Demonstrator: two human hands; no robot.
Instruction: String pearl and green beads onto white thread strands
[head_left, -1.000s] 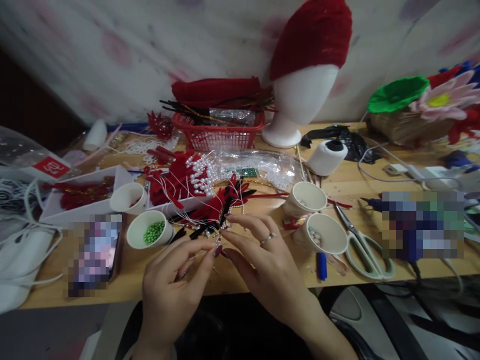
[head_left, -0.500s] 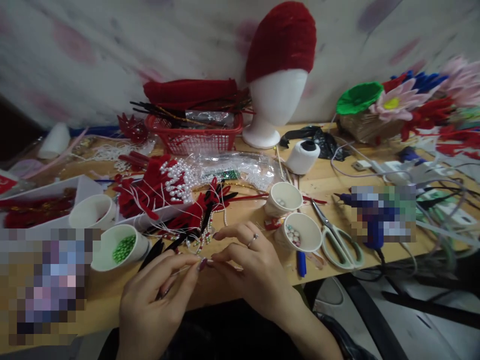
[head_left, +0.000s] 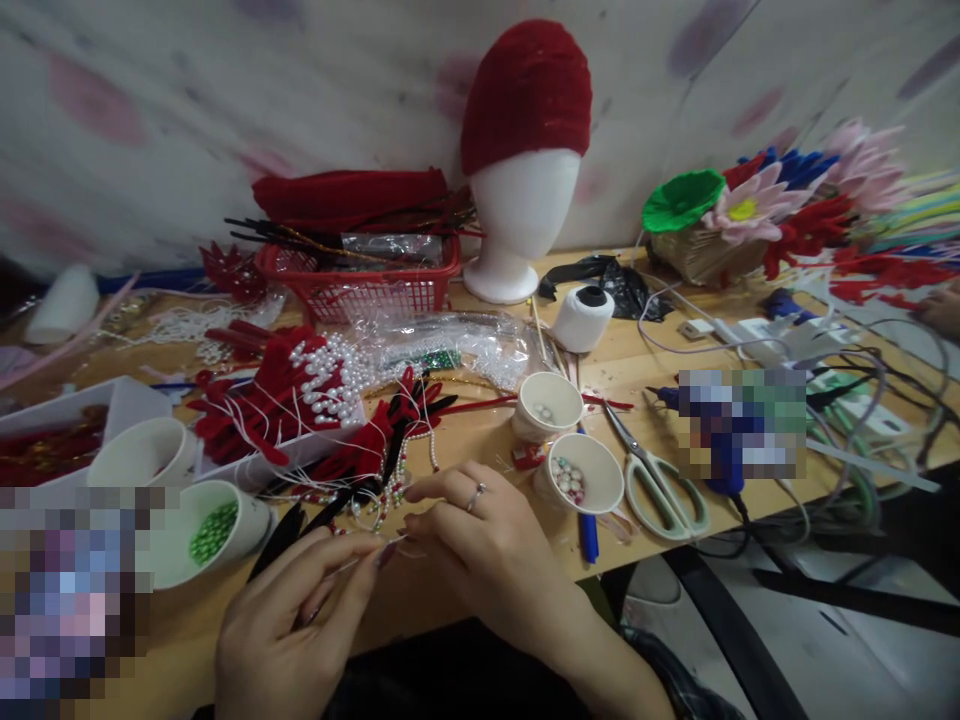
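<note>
My left hand pinches a thin white thread between thumb and forefinger. Its end loops out past the fingertips toward my right hand, which wears a ring and has its fingers curled in at the thread, apparently pinching it too. The right thumb and fingertips are partly hidden. Just beyond the hands lie strings of small white, red and green beads. A paper cup of green beads lies tilted left of my left hand, and a cup of mixed pearly beads stands right of my right hand.
Scissors, a blue pen and a glue gun lie to the right. Behind are a thread spool, a foam head with a red cap and a red basket. At the far right edge another person's hand shows.
The view has shifted so the table things sit further left. My right fingertips have drawn slightly apart from the left ones, and the thread loop shows between them. Another person's hand has appeared at right.
</note>
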